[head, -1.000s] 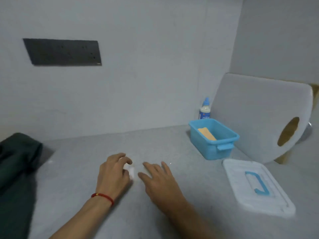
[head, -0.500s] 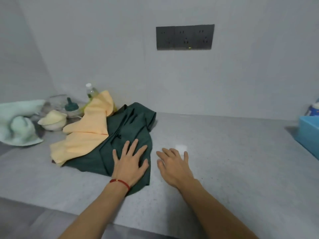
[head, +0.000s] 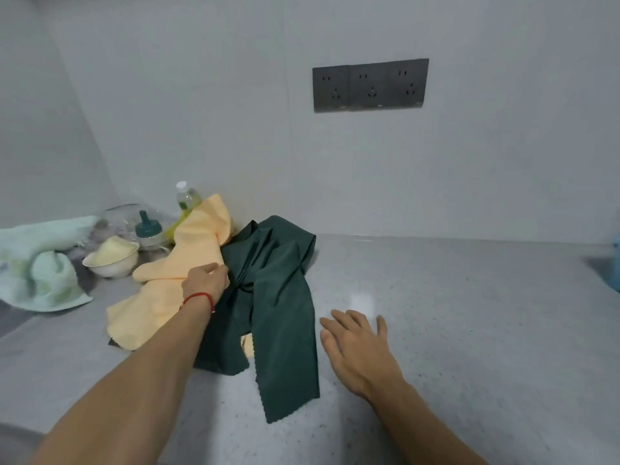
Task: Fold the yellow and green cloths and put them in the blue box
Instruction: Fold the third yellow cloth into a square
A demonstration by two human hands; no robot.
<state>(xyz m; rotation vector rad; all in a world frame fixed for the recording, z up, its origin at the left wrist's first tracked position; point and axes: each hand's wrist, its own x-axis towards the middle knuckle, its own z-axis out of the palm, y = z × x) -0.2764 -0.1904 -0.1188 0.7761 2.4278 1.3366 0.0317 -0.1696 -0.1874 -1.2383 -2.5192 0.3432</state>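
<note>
Left hand (head: 206,280) pinches yellow cloth (head: 188,260) where it overlaps green cloth (head: 278,297); right hand (head: 355,344) flat, holds nothing. Both look thin, limp, slippery; grab corners.

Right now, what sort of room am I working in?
Probably a kitchen or utility corner: a speckled grey countertop, a triple wall socket panel, and a bowl beside bottles.
</note>
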